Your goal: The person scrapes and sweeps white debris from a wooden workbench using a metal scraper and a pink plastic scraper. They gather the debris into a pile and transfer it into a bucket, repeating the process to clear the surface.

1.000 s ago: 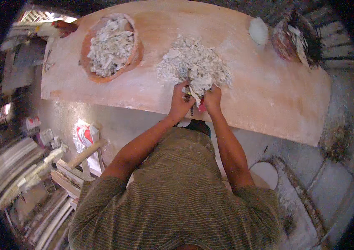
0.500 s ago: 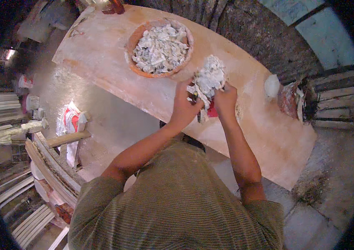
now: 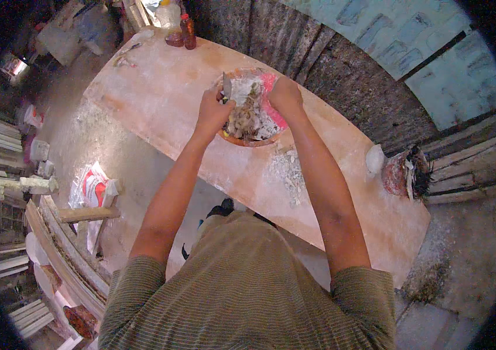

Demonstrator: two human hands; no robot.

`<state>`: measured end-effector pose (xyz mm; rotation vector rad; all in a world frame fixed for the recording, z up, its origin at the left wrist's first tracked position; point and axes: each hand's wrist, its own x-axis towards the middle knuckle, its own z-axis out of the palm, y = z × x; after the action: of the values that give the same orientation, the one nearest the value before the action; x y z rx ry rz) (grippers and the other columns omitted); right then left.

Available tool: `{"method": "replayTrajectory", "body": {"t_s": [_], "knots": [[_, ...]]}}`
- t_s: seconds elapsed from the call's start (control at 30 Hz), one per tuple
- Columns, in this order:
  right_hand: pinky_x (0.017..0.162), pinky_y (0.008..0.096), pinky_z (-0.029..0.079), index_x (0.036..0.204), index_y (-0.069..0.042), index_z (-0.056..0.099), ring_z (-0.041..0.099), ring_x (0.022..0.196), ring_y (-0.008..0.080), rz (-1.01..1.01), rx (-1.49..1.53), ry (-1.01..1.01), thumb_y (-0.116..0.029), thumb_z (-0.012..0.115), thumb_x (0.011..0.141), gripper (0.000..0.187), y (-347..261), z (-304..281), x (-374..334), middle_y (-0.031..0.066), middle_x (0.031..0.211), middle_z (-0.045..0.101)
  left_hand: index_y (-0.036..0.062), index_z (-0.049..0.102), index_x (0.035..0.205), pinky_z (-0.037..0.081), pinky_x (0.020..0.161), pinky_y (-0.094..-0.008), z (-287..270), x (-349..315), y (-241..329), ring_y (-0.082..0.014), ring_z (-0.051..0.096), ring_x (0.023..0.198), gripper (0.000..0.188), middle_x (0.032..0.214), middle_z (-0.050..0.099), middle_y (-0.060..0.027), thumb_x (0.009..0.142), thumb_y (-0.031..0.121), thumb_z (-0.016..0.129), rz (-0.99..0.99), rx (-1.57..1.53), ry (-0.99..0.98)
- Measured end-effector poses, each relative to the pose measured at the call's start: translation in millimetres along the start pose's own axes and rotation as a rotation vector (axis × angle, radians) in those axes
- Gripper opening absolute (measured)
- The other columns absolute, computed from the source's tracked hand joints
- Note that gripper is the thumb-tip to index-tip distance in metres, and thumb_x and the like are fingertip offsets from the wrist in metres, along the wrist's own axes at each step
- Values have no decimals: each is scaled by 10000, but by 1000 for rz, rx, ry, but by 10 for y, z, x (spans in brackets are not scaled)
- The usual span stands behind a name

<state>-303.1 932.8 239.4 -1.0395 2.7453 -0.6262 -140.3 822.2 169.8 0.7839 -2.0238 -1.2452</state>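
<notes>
An orange basin (image 3: pixel 251 143) stands on the table, holding a whitish, paste-like mass (image 3: pixel 252 119) with brownish patches. Over its left rim, my left hand (image 3: pixel 213 109) is closed round a small tool with a flat grey blade (image 3: pixel 227 86), which resembles a putty knife; its handle is mostly hidden. At the basin's far right side, my right hand (image 3: pixel 286 98) grips a flat pink-red piece (image 3: pixel 270 100) smeared with white. That piece is tilted over the basin, and its exact kind is unclear.
White crumbs (image 3: pixel 294 178) lie on the pale wooden table (image 3: pixel 329 192). At its far left end are a red bottle (image 3: pixel 188 32) and a small dark-red bowl (image 3: pixel 174 39). Toward the right stand a white lump (image 3: pixel 375 158) and a reddish container (image 3: pixel 398 173). A corrugated wall (image 3: pixel 341 76) borders the far edge.
Both hands have moved away from me, from the near part of the table to over the basin. The white clump that was between them no longer shows there; crumbs lie where they were.
</notes>
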Motion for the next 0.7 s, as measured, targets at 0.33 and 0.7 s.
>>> {"method": "replayTrajectory", "body": {"t_s": [0.33,0.7], "knots": [[725,443,525,938,-41,678,668,857,347,-249,-266,144,-186,605,804,211,59,-50,-101,170,911,684,-8,574,1206,486,806,-337,-90,-148,-41,-250,611,911,471,1027,599,-167,750,70,661,-37,-1,155],[991,423,401,1080,-87,663,538,1131,290,460,-18,170,-347,615,853,348,4878,235,-2148,140,1161,612,14,564,1200,480,766,-374,69,-213,282,-269,561,860,482,975,529,-121,725,10,647,197,272,27]]}}
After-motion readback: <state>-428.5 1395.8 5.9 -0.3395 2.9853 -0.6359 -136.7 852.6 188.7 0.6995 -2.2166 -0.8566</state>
